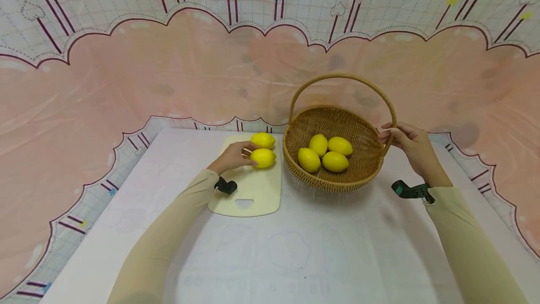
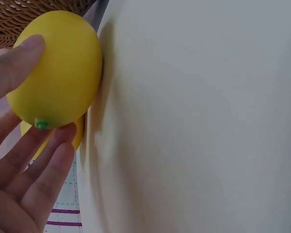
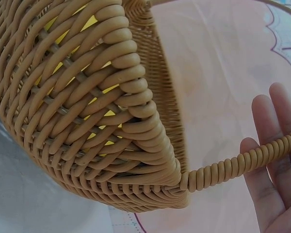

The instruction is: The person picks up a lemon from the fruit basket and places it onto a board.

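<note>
Pink cloth is backing your bench (image 1: 295,247); your left hand (image 1: 231,157) is curling its grip round a lemon (image 1: 263,157) on the board (image 1: 257,191), your right hand (image 1: 411,147) loosely cupping the basket (image 1: 333,182) handle.

In the left wrist view, the left hand (image 2: 19,170) is cut off by the lower and left edges, and the nearer lemon (image 2: 56,68) conceals most of the second lemon (image 2: 77,138). In the right wrist view, the basket (image 3: 87,121) wall masks its lemons, visible only as yellow between the weave; the right hand (image 3: 276,170) is cropped at the right edge.
</note>
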Demonstrator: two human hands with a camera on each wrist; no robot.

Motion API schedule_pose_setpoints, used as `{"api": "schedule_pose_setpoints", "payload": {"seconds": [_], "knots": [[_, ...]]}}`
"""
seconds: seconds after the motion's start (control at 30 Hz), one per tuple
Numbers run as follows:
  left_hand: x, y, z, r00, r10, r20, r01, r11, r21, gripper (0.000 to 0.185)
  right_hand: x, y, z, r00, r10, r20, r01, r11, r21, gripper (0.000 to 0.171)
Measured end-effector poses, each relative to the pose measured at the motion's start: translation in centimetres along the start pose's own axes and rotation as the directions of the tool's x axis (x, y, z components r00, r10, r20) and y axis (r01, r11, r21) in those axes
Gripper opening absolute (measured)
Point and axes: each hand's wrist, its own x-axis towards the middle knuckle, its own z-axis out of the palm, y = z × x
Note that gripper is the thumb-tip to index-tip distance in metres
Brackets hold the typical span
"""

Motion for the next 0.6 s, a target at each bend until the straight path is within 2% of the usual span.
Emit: {"api": "schedule_pose_setpoints", "payload": {"seconds": [0.17,0.43,0.6], "knots": [[0.00,-0.08,-0.21,0.999,0.022,0.028,-0.021,1.000,-0.014,0.051,0.01,-0.05,0.03,1.000,-0.004,-0.005,0.003,1.000,-0.027,0.024],[-0.05,-0.11,-0.12,0.999,0.044,0.030,-0.044,0.999,-0.031,0.054,0.07,0.11,0.00,0.999,-0.033,0.015,0.033,0.999,0.036,0.025],[-0.05,-0.03,0.10,0.998,0.056,0.019,-0.055,0.998,-0.026,0.055,0.17,0.10,0.03,0.999,-0.039,0.017,0.039,0.999,0.034,0.026]]}}
